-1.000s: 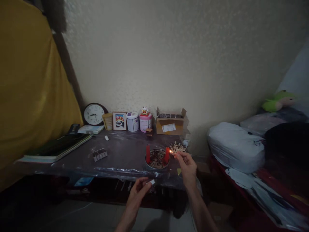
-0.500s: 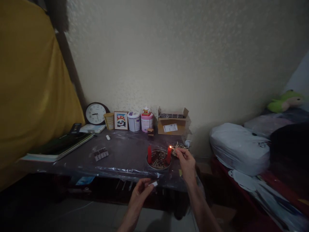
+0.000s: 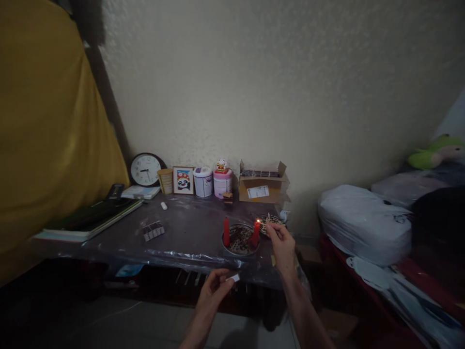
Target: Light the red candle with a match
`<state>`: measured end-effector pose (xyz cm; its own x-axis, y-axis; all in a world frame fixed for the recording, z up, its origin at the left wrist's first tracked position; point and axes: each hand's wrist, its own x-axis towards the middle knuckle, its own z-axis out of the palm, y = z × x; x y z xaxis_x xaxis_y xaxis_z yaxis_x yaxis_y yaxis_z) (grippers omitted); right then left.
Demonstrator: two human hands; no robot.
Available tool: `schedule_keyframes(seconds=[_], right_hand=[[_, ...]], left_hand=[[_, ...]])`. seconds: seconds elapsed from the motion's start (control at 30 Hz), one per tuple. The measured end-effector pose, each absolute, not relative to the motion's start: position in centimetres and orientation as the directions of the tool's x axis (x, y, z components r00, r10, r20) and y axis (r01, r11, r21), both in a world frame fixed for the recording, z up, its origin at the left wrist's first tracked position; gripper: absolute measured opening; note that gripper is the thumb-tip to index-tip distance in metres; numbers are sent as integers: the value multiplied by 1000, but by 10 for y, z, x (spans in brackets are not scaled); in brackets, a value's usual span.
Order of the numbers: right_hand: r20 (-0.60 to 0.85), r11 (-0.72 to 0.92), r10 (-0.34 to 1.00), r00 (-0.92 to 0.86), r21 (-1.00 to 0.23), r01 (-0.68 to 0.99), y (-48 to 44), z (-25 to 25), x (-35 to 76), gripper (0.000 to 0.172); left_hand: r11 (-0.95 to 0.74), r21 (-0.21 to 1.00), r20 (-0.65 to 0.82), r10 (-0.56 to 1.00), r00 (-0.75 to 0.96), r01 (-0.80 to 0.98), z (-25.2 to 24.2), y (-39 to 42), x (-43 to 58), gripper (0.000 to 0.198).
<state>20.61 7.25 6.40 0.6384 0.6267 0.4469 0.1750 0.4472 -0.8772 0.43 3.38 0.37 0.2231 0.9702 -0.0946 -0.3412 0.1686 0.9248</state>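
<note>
Between the finger and thumb of my right hand point(image 3: 282, 245) is a thin burning match point(image 3: 263, 223). Its small flame sits at the top of the right red candle point(image 3: 256, 235). A second red candle point(image 3: 226, 232) stands upright at the left side of the same round metal dish point(image 3: 238, 253), with no flame on it. The dish holds dark, speckled grains. In front of the table edge, my left hand point(image 3: 212, 291) pinches a small matchbox point(image 3: 233, 278), whose pale end sticks out past the fingers. Another dish of loose matches point(image 3: 271, 220) lies just behind my right hand.
Along the wall stand a clock point(image 3: 146, 169), a framed panda picture point(image 3: 183, 181), two tins point(image 3: 203, 182) and an open cardboard box point(image 3: 259, 189). Several small boxes point(image 3: 154, 231) lie at the left. A yellow curtain point(image 3: 54, 121) hangs left; white bags point(image 3: 363, 223) sit right.
The view has shifted slightly, so everything appears a little further right. My right hand still holds the match at the right candle's top, and the flame there looks slightly smaller.
</note>
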Motion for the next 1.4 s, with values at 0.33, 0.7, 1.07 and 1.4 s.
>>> schedule_keyframes(seconds=[0.33, 0.7, 1.07, 1.4], right_hand=[[436, 448, 629, 644, -880, 159, 72, 66, 205, 24], [443, 455, 631, 638, -876, 158, 73, 65, 206, 24], [434, 437, 641, 633, -885, 164, 73, 67, 207, 22], [348, 439, 723, 597, -898, -8, 43, 103, 220, 23]], left_hand=[[159, 939, -96, 973, 210, -306, 11, 31, 3, 36], [168, 932, -97, 969, 226, -320, 3, 34, 4, 36], [149, 939, -80, 971, 225, -309, 4, 35, 5, 35], [168, 925, -86, 966, 245, -341, -1, 35, 4, 33]])
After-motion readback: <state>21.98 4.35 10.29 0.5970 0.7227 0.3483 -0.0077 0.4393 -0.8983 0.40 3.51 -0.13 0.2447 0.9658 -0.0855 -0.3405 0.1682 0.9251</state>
